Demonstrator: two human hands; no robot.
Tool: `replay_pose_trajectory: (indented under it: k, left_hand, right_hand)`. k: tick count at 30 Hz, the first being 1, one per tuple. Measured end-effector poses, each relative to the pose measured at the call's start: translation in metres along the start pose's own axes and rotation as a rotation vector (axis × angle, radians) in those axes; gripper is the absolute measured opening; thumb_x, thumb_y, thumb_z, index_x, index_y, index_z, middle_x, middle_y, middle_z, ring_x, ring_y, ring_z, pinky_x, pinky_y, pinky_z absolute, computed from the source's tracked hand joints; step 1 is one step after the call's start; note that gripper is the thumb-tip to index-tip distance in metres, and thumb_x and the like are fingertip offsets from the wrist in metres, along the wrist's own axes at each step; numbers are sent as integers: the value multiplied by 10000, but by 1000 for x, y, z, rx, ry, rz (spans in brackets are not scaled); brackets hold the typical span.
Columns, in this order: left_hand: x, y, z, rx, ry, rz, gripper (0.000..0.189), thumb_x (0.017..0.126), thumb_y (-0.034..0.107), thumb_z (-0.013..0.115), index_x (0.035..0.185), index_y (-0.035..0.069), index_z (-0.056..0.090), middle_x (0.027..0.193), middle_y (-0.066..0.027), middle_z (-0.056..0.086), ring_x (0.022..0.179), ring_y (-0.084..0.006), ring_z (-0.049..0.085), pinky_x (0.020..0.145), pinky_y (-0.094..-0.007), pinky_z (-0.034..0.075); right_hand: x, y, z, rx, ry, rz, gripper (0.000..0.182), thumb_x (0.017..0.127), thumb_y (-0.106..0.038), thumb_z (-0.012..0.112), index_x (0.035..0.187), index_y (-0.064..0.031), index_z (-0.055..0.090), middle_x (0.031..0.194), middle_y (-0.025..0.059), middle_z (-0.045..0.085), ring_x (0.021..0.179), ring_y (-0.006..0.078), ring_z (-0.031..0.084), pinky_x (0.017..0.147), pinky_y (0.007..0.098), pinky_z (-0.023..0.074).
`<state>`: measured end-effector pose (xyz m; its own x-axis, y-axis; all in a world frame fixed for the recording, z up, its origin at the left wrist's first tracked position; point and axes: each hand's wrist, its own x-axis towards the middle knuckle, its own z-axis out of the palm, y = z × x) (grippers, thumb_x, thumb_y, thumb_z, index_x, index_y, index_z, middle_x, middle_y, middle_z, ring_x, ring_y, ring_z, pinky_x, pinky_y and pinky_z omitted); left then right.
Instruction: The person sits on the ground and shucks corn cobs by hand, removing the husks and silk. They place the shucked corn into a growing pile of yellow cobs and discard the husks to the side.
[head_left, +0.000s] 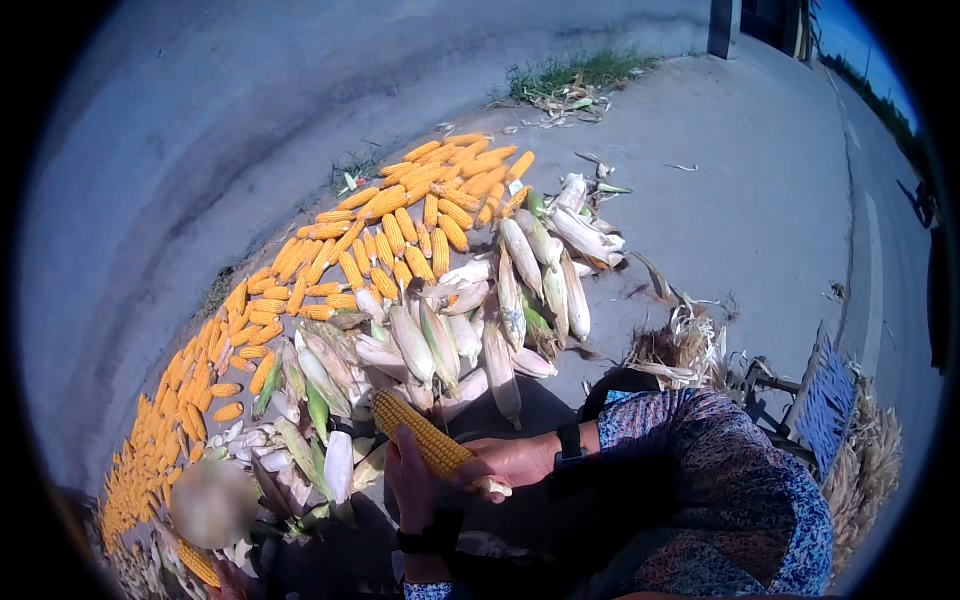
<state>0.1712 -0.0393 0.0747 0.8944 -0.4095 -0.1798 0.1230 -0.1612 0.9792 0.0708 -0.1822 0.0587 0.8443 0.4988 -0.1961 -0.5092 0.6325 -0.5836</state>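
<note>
A husked yellow ear of corn (426, 441) lies between my two hands, slanting from upper left to lower right, with its pale stub at the lower end. My right hand (510, 461) is closed round the ear's lower end. Against the ear's left side rests my left hand (409, 476), fingers up along the kernels. Just beyond the hands is a heap of unhusked ears in pale and green husks (411, 341). Husked yellow ears (382, 202) spread in a long band behind it, along the wall's foot.
A grey wall (225, 90) curves along the left. Loose dry husks (686, 345) lie at the right beside a small seat with a woven top (825, 409). At lower left, another person's hand (229, 581) is near a yellow ear. A road (889, 285) runs at far right.
</note>
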Motion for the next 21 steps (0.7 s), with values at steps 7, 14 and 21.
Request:
replay_pose_trajectory:
  k: [7, 14, 21]
  left_hand:
    - [4, -1, 33, 124, 52, 116, 605, 979, 525, 440, 1153, -50, 509, 1004, -123, 560, 851, -210, 561, 741, -339, 476]
    - [13, 4, 73, 255, -26, 188, 591, 976, 504, 442, 1194, -43, 491, 1067, -134, 541, 915, -222, 547, 787, -344, 467]
    - [18, 3, 83, 305, -46, 217, 583, 972, 483, 444, 1236, -36, 474, 1129, -146, 522, 979, -235, 534, 832, -348, 458]
  right_hand:
    - [6, 15, -9, -197, 71, -147, 285, 836, -191, 686, 1017, -64, 506, 660, 11, 559, 476, 118, 557, 404, 266, 467]
    - [17, 16, -7, -175, 118, -173, 320, 816, -192, 704, 1030, -58, 507, 681, 12, 564, 509, 116, 561, 429, 264, 469]
    - [19, 14, -9, -144, 123, -176, 356, 796, -193, 721, 1043, -52, 507, 703, 13, 568, 542, 114, 565, 455, 263, 471]
